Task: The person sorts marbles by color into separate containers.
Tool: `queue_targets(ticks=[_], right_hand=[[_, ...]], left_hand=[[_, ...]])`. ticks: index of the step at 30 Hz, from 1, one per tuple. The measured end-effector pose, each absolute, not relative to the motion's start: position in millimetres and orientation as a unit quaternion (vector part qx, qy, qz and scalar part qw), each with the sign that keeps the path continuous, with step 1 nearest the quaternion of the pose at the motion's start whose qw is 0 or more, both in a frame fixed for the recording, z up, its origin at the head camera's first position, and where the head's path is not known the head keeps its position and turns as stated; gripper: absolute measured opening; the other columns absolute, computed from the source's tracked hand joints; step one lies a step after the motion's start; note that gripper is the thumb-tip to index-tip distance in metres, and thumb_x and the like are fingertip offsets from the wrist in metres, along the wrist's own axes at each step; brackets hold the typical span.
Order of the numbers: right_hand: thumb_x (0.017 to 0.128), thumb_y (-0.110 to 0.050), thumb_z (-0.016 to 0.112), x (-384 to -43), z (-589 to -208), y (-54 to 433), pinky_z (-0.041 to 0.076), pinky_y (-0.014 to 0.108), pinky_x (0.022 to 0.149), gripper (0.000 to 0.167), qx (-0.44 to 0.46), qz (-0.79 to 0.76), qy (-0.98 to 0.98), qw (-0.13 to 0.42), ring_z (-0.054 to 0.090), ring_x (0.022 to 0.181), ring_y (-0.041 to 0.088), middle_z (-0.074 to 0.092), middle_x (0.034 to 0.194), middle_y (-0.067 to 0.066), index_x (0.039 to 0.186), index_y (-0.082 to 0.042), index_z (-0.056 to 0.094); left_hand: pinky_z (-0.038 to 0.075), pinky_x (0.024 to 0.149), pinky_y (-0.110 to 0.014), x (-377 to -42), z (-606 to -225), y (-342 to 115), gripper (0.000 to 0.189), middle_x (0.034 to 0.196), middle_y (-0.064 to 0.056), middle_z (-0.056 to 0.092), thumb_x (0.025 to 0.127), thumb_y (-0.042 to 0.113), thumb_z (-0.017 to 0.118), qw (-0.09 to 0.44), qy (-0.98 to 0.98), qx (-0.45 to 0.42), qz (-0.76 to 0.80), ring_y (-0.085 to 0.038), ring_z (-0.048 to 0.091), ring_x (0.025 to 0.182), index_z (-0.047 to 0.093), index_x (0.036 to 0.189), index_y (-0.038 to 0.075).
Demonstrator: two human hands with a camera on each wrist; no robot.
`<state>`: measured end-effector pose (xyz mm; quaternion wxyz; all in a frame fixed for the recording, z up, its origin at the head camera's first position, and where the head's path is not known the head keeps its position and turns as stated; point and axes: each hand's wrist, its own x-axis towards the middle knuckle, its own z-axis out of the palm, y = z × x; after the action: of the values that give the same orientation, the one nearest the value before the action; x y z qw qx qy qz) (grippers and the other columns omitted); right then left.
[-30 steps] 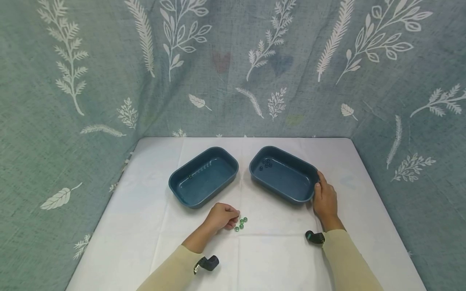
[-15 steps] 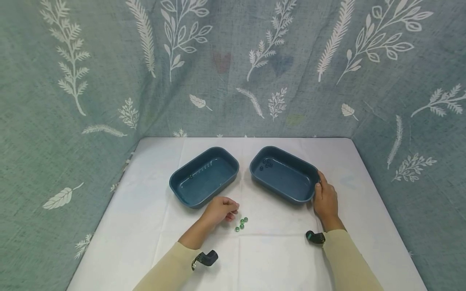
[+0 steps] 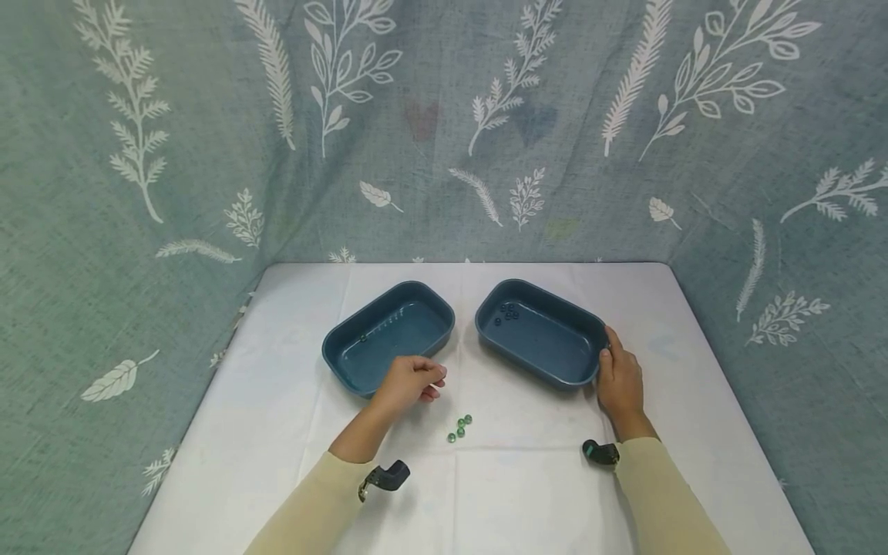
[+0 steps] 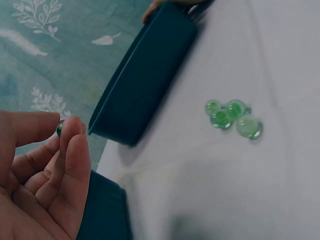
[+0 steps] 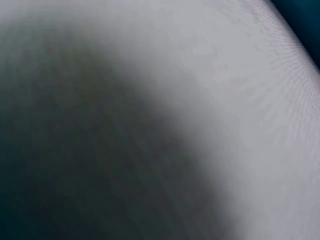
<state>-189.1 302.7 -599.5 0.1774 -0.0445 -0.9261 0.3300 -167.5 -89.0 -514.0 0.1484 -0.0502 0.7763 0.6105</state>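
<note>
Between thumb and index fingertip, my left hand (image 3: 405,383) pinches a green glass marble (image 4: 60,128), mostly covered by the fingers. That hand overlaps the near rim of the left blue tray (image 3: 347,330) in the head view. A single marble (image 3: 363,338) lies inside this tray. Several loose green marbles (image 4: 220,119) sit in a small cluster on the white cloth, nearer the person than the hand. My right hand (image 3: 620,381) holds the right end of the other blue tray (image 3: 541,374). Several dark-looking marbles (image 3: 509,315) are gathered at that tray's left end.
White cloth (image 3: 513,493) covers the table. Grey-green leaf-patterned fabric (image 3: 444,193) stands behind and at both sides. A black wrist camera (image 3: 390,475) sits at the left sleeve. The right wrist view is mostly blurred, showing pale cloth and a dark shape.
My left hand has moved from beside the loose marbles up and left toward the left tray, taking one marble away in its fingertips. The right hand has stayed on its tray.
</note>
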Motion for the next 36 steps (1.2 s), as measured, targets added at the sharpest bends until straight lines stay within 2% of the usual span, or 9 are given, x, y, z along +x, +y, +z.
queue_targets(ticks=[6, 13, 19, 25, 36], right_hand=[[0.107, -0.03, 0.029, -190, -598, 300, 0.035, 0.062, 0.102, 0.047, -0.049, 0.329, -0.926, 0.178, 0.047, 0.121, 0.044, 0.052, 0.137, 0.022, 0.154, -0.022, 0.03], [0.107, -0.029, 0.029, -189, -602, 303, 0.035, 0.063, 0.101, 0.047, -0.047, 0.33, -0.925, 0.182, 0.047, 0.12, 0.044, 0.052, 0.136, 0.023, 0.154, -0.022, 0.03], [0.107, -0.029, 0.03, -189, -600, 303, 0.034, 0.063, 0.101, 0.048, -0.044, 0.329, -0.925, 0.185, 0.047, 0.119, 0.045, 0.053, 0.135, 0.024, 0.153, -0.021, 0.03], [0.106, -0.028, 0.031, -191, -599, 303, 0.036, 0.063, 0.098, 0.047, -0.034, 0.33, -0.924, 0.189, 0.048, 0.116, 0.046, 0.054, 0.132, 0.025, 0.153, -0.021, 0.032], [0.107, -0.029, 0.03, -190, -598, 303, 0.036, 0.063, 0.1, 0.047, -0.035, 0.335, -0.925, 0.178, 0.048, 0.118, 0.045, 0.052, 0.134, 0.024, 0.153, -0.021, 0.03]], left_hand=[[0.059, 0.058, -0.029, -179, -507, -94, 0.023, 0.082, -0.01, 0.07, 0.092, 0.013, 0.068, 0.154, 0.759, -0.067, 0.629, -0.017, 0.066, 0.061, 0.069, 0.102, -0.008], [0.059, 0.06, -0.028, -202, -500, -102, 0.026, 0.092, -0.019, 0.07, 0.091, 0.018, 0.071, 0.142, 0.761, -0.079, 0.628, -0.017, 0.067, 0.064, 0.07, 0.104, -0.004], [0.06, 0.064, -0.031, -222, -494, -109, 0.031, 0.089, -0.013, 0.07, 0.092, 0.021, 0.07, 0.139, 0.765, -0.073, 0.624, -0.019, 0.068, 0.068, 0.068, 0.108, -0.006], [0.06, 0.066, -0.03, -235, -491, -115, 0.035, 0.09, -0.013, 0.07, 0.093, 0.023, 0.069, 0.144, 0.77, -0.077, 0.616, -0.02, 0.067, 0.07, 0.066, 0.112, -0.006], [0.059, 0.064, -0.026, -256, -503, -129, 0.033, 0.09, -0.01, 0.07, 0.094, 0.022, 0.068, 0.151, 0.762, -0.099, 0.621, -0.015, 0.067, 0.068, 0.066, 0.114, -0.004]])
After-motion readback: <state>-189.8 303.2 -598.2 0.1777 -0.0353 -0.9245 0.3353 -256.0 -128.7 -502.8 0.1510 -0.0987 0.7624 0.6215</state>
